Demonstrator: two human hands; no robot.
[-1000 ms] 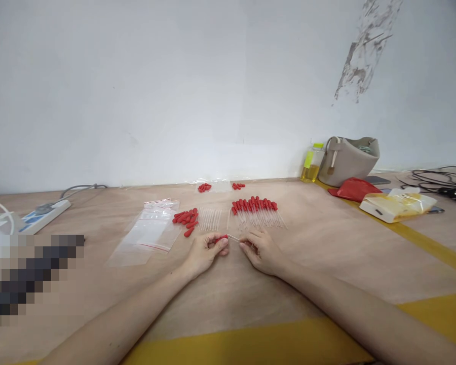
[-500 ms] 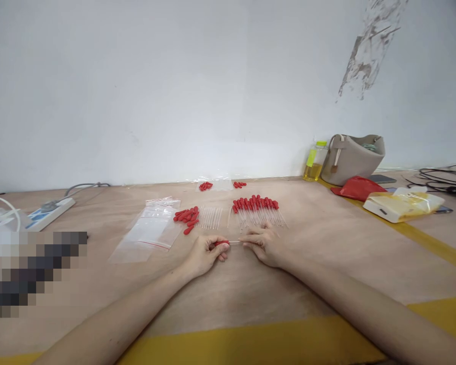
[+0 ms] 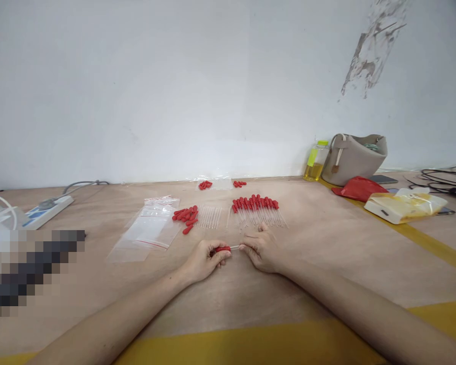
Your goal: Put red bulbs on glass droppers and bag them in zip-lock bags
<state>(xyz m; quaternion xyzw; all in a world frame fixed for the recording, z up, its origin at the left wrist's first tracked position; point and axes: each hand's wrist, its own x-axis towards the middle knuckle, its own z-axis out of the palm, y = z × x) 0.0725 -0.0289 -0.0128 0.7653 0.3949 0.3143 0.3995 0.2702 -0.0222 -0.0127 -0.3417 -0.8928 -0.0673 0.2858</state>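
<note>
My left hand [image 3: 209,260] is closed round a red rubber bulb [image 3: 223,249]. A thin clear glass tube [image 3: 234,247] runs from the bulb's mouth to the fingertips of my right hand [image 3: 261,249], which pinch its other end. Behind my left hand lies a loose pile of red rubber bulbs [image 3: 183,214], beside a row of bare glass tubes [image 3: 210,218]. Beyond my right hand, droppers with red bulbs fitted [image 3: 255,204] lie side by side, their tubes pointing toward me.
Clear zip bags [image 3: 148,223] lie at left, near a power strip [image 3: 49,210]. Small groups of red bulbs [image 3: 205,185] lie by the wall. At right are a bottle [image 3: 314,163], a grey bag [image 3: 353,159], a red pouch [image 3: 359,188] and a white-and-yellow package [image 3: 405,205].
Both hands have shifted slightly toward me. My right fingers sit closer to the bulb, so less of the tube shows between my hands.
</note>
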